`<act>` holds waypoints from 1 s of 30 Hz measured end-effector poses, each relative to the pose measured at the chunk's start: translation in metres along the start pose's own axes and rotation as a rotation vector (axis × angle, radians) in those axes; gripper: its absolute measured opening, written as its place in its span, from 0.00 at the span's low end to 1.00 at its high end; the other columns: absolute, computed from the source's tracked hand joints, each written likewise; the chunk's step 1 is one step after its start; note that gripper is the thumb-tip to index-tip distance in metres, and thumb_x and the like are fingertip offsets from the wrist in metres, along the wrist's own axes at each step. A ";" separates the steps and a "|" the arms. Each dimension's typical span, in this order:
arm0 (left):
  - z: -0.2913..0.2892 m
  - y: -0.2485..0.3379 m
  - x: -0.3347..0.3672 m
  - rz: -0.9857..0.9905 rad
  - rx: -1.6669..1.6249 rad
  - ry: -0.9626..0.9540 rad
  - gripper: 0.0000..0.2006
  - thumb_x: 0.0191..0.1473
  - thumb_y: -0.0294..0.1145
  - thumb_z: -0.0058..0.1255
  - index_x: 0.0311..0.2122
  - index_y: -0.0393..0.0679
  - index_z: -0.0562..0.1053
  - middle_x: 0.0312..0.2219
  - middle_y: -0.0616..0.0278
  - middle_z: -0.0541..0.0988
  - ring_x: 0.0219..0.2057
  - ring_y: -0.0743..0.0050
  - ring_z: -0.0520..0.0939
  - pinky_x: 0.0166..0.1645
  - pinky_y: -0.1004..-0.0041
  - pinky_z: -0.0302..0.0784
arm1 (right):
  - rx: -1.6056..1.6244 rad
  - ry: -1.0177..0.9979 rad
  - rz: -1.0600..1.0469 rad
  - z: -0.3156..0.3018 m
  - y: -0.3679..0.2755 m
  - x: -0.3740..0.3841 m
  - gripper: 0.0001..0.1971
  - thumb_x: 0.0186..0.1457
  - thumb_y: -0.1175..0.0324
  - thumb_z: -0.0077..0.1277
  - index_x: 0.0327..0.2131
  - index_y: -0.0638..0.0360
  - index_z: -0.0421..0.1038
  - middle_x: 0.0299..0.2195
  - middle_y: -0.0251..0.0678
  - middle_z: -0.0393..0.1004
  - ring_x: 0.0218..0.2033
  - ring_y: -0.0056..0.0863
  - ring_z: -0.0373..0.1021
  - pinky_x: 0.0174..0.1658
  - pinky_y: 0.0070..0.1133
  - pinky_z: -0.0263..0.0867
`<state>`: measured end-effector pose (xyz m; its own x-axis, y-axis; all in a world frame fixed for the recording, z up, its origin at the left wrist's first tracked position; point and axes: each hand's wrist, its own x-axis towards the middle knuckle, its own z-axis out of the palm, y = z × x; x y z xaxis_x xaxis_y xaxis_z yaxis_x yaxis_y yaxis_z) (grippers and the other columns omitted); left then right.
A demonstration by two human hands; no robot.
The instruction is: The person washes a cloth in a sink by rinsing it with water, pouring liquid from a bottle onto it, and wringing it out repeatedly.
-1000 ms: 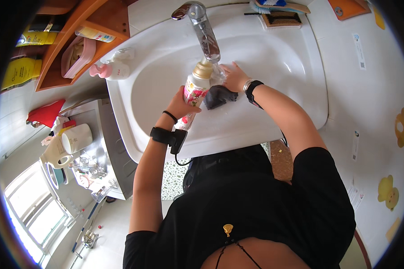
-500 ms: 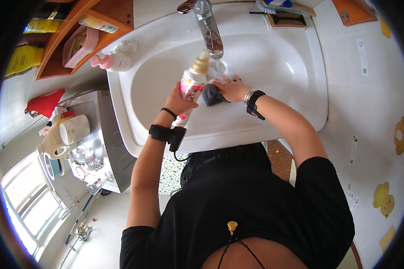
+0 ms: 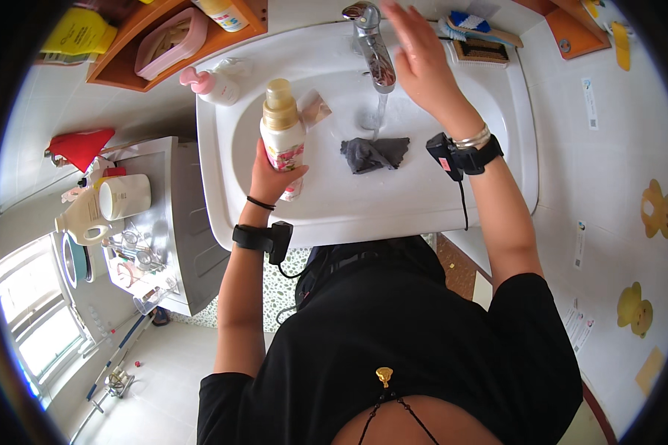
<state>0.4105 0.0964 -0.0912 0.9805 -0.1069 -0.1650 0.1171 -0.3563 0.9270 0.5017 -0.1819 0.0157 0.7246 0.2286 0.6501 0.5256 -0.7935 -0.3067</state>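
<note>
Gold-capped floral bottle [image 3: 283, 135], crumpled grey cloth [image 3: 373, 155]

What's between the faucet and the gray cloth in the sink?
In the head view, a thin stream of water runs from the faucet toward the gray cloth, with the drain showing just left of the stream.

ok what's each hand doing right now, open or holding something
Left hand: closed, holding the white floral bottle.
Right hand: open beside the faucet, nothing visible in it.
</note>
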 end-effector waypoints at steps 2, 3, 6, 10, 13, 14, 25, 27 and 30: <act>0.000 0.002 0.000 -0.038 -0.045 -0.010 0.33 0.25 0.29 0.61 0.42 0.40 0.58 0.34 0.59 0.70 0.35 0.72 0.72 0.40 0.72 0.68 | -0.129 -0.045 -0.123 -0.001 -0.024 0.009 0.16 0.52 0.68 0.30 0.44 0.65 0.56 0.44 0.41 0.60 0.46 0.33 0.57 0.49 0.25 0.53; 0.000 0.003 -0.002 -0.032 -0.047 -0.008 0.33 0.25 0.29 0.61 0.42 0.40 0.58 0.34 0.59 0.70 0.35 0.72 0.72 0.40 0.72 0.68 | -0.066 -0.073 -0.076 0.006 -0.030 0.004 0.18 0.50 0.68 0.35 0.46 0.56 0.55 0.46 0.37 0.59 0.47 0.35 0.55 0.50 0.29 0.50; 0.001 0.006 -0.004 0.044 -0.002 -0.026 0.33 0.26 0.30 0.61 0.42 0.40 0.58 0.34 0.59 0.70 0.36 0.71 0.71 0.41 0.72 0.67 | -0.052 -0.090 -0.081 0.023 -0.021 -0.004 0.21 0.48 0.67 0.40 0.49 0.49 0.55 0.48 0.32 0.57 0.48 0.37 0.53 0.49 0.35 0.49; 0.005 0.015 -0.003 0.049 -0.011 -0.059 0.34 0.26 0.30 0.61 0.42 0.40 0.58 0.35 0.58 0.70 0.37 0.70 0.71 0.41 0.71 0.67 | -0.152 -0.151 -0.119 0.029 -0.022 -0.025 0.20 0.48 0.61 0.41 0.48 0.46 0.57 0.47 0.26 0.59 0.48 0.36 0.54 0.48 0.41 0.48; 0.014 0.011 -0.003 0.078 -0.104 -0.109 0.35 0.25 0.31 0.62 0.42 0.40 0.58 0.36 0.58 0.68 0.38 0.69 0.70 0.42 0.70 0.66 | -0.036 -0.098 -0.004 0.016 -0.037 -0.036 0.19 0.48 0.65 0.42 0.46 0.51 0.59 0.46 0.32 0.60 0.47 0.36 0.54 0.49 0.29 0.50; 0.012 0.007 -0.004 0.133 -0.005 -0.096 0.35 0.24 0.32 0.63 0.42 0.40 0.58 0.36 0.57 0.67 0.38 0.67 0.70 0.42 0.70 0.66 | 0.079 -0.069 0.047 0.007 -0.045 -0.037 0.20 0.46 0.66 0.45 0.45 0.54 0.59 0.44 0.35 0.61 0.45 0.37 0.54 0.49 0.26 0.51; 0.112 0.072 0.009 0.456 -0.178 -0.674 0.39 0.29 0.28 0.61 0.47 0.37 0.50 0.41 0.55 0.63 0.43 0.69 0.66 0.46 0.71 0.63 | 1.129 -0.433 0.870 -0.044 -0.062 -0.142 0.30 0.36 0.65 0.58 0.44 0.64 0.56 0.38 0.39 0.65 0.40 0.28 0.62 0.42 0.25 0.61; 0.136 0.072 0.017 0.537 -0.207 -0.622 0.39 0.29 0.28 0.61 0.47 0.37 0.50 0.41 0.54 0.63 0.43 0.69 0.66 0.46 0.71 0.62 | 1.031 -0.292 0.863 -0.050 -0.055 -0.138 0.29 0.37 0.70 0.56 0.44 0.63 0.55 0.33 0.34 0.66 0.36 0.23 0.65 0.38 0.21 0.63; 0.165 0.080 0.029 0.560 -0.129 -0.459 0.41 0.28 0.30 0.61 0.47 0.36 0.49 0.41 0.50 0.61 0.44 0.59 0.65 0.44 0.69 0.66 | 0.827 -0.040 0.720 -0.042 -0.022 -0.153 0.34 0.34 0.68 0.58 0.46 0.63 0.51 0.42 0.37 0.60 0.43 0.24 0.61 0.43 0.22 0.59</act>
<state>0.4223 -0.0887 -0.0775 0.7375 -0.6287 0.2467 -0.3363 -0.0251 0.9414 0.3610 -0.2229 -0.0477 0.9878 -0.1063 0.1134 0.0994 -0.1289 -0.9867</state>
